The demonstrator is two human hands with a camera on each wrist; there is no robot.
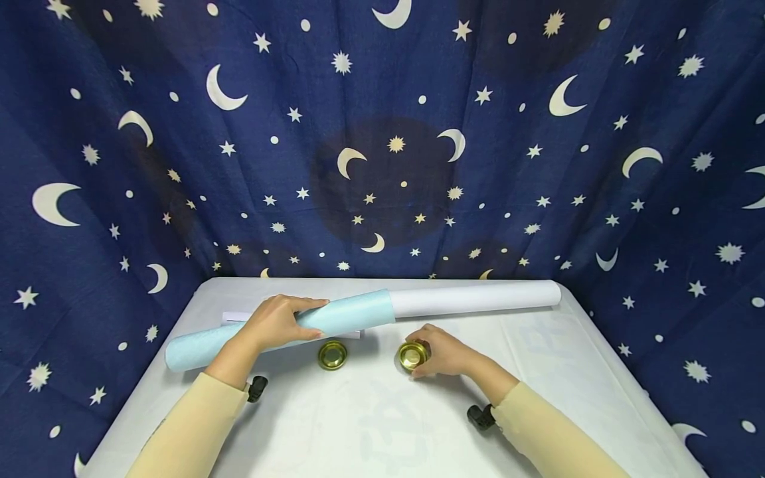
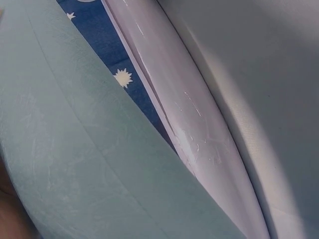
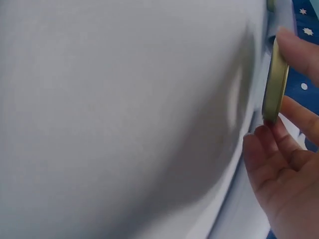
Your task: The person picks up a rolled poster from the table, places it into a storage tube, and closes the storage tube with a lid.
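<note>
Near the gold dish [image 1: 413, 357], illegible lettering [image 1: 393, 425].

Cream-sleeved left arm [image 1: 185, 428] extended forward; bare left hand [image 1: 273, 326] palm down, gripping, thumb parted from fingers. Cream-sleeved right arm [image 1: 550, 431] angled inward from the right; bare right hand [image 1: 445, 353] pinching, thumb opposed to fingers.

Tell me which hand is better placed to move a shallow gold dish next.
Probably the right hand: it pinches one shallow gold dish, while the left hand grips the light-blue roll.
</note>
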